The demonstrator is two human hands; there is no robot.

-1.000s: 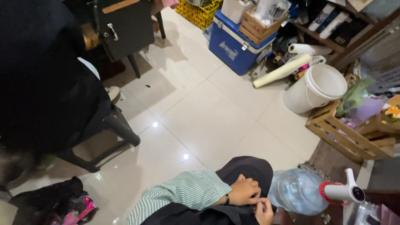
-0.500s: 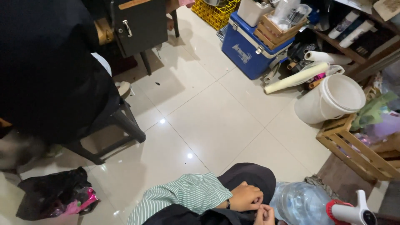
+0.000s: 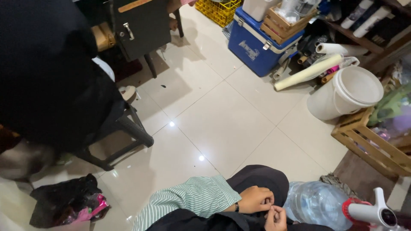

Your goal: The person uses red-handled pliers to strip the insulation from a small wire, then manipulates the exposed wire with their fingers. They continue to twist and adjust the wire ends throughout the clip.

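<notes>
Since half a second ago, view tilted down; bucket (image 3: 349,92) and cooler (image 3: 257,45) sit lower in frame. Head view: left hand (image 3: 252,199) and right hand (image 3: 276,217) meet over dark lap, fingertips pinched together, possibly on something small, unclear. Water jug (image 3: 319,203) just beside them on floor.

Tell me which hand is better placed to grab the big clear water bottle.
Right, probably. The right hand lies nearest the water bottle, while the left hand, in the striped sleeve, would have to cross over it.
</notes>
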